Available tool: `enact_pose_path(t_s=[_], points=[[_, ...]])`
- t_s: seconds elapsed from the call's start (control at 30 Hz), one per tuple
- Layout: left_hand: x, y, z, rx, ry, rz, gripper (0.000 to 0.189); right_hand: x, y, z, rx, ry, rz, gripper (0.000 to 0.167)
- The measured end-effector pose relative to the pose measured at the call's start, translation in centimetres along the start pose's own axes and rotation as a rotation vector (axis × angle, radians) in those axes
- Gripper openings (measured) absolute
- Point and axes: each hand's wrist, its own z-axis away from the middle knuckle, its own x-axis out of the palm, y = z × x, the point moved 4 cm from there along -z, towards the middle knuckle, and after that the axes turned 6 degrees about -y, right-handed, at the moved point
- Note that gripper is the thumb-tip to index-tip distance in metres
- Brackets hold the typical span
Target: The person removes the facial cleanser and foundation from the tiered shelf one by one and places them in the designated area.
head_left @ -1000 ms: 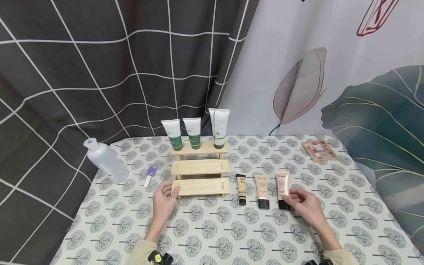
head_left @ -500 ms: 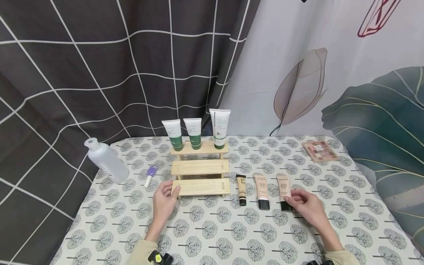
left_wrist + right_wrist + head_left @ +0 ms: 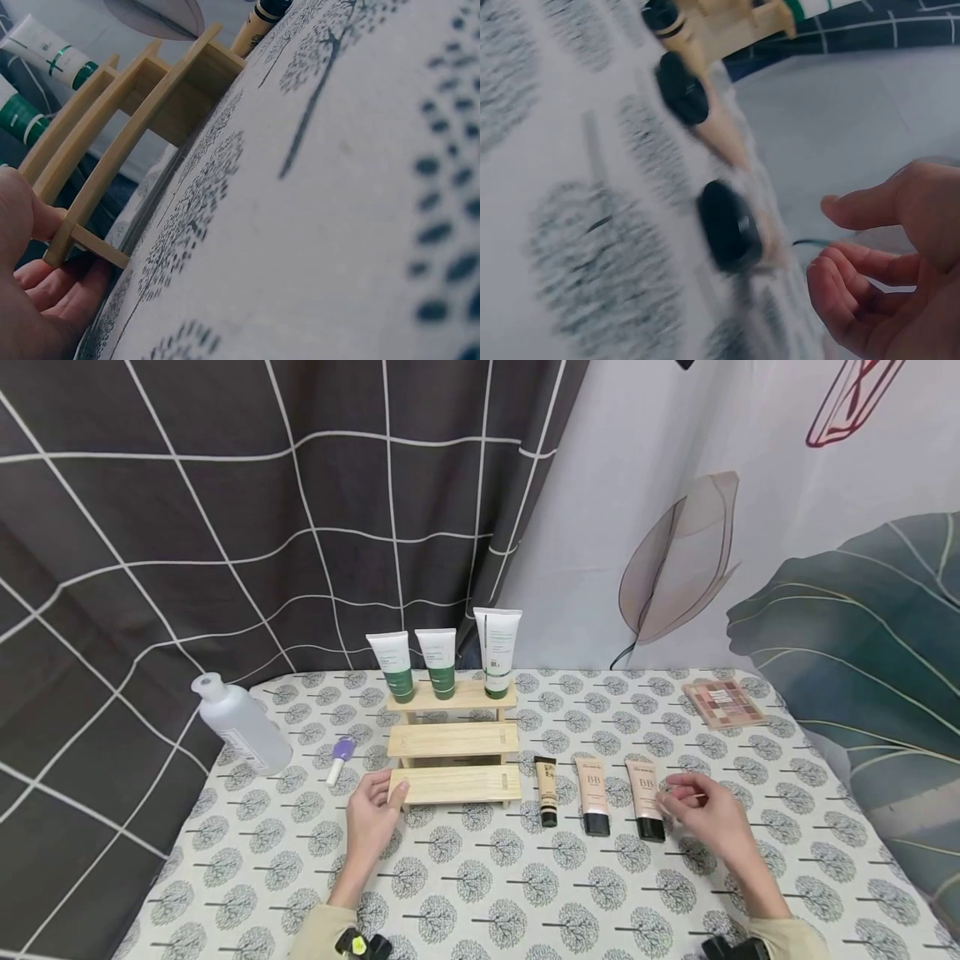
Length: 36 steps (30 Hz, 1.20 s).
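At the left end of the lowest step, my left hand [image 3: 371,810] grips the three-tier wooden display rack [image 3: 453,784]. In the left wrist view the thumb lies on top of the step and the fingers [image 3: 71,292] curl below it. My right hand [image 3: 708,817] is just right of the rightmost pink BB cream tube [image 3: 643,789], holding nothing; the right wrist view shows thumb and fingers apart. That tube lies on the cloth, black cap toward me, slightly tilted. Left of it lie another BB cream tube [image 3: 592,787] and a small beige tube with a black cap [image 3: 547,783].
Three white-and-green tubes [image 3: 437,662] stand on the rack's top step. A clear pump-less bottle [image 3: 247,731] and a purple-and-white small item [image 3: 342,752] are at left. An eyeshadow palette [image 3: 725,703] lies back right, near the curtains.
My right hand has let go of the rightmost BB cream tube and drawn off to the right. The tube has turned slightly, its cap shifting right. The left hand keeps its grip.
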Motion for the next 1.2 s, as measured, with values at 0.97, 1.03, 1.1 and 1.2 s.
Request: enact_pose_path(t_s=[0.97, 1.03, 1.1, 1.2], points=[[0.0, 0.3, 0.1, 0.000, 0.004, 0.016, 0.038, 0.8, -12.5, -7.4, -0.244, 0.012, -0.125, 0.040], [0.0, 0.3, 0.1, -0.001, 0.004, 0.019, 0.038, 1.1, -13.3, -8.0, -0.250, 0.004, -0.155, 0.043], [0.0, 0.3, 0.1, -0.002, 0.002, 0.021, 0.038, 1.4, -14.1, -8.6, -0.267, -0.008, -0.191, 0.046], [0.1, 0.3, 0.1, -0.001, 0.004, 0.023, 0.037, 1.7, -15.3, -9.4, -0.296, -0.028, -0.222, 0.050]])
